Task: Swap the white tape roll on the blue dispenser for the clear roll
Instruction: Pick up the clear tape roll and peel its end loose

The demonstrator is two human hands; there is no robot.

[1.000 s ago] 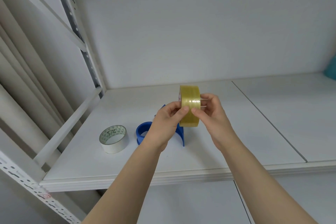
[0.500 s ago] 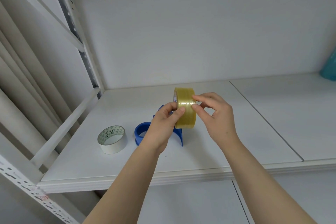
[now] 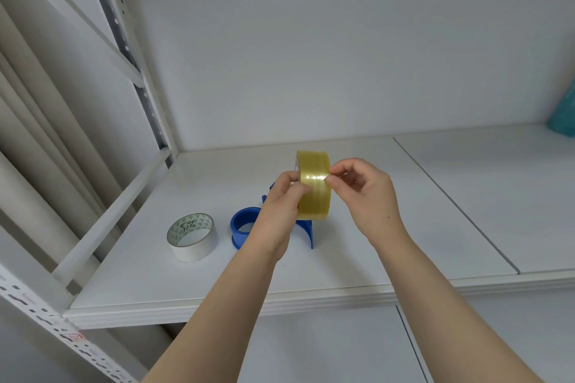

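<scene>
The clear, yellowish tape roll (image 3: 313, 186) is held upright above the shelf. My left hand (image 3: 281, 211) grips its left side. My right hand (image 3: 365, 196) pinches the roll's outer face at its right edge with thumb and forefinger. Below and behind the hands, the blue dispenser (image 3: 244, 225) lies on the white shelf (image 3: 357, 258), partly hidden by my left hand. The white tape roll (image 3: 193, 236) lies flat on the shelf to the dispenser's left, apart from it.
A slanted metal brace (image 3: 115, 214) and the shelf's upright post (image 3: 137, 78) close off the left side. A teal object (image 3: 564, 115) sits at the far right edge. The shelf's front lip (image 3: 311, 298) runs below my forearms.
My right hand's fingers have shifted on the roll's outer face, from the top toward its right edge. The roll stays held above the dispenser.
</scene>
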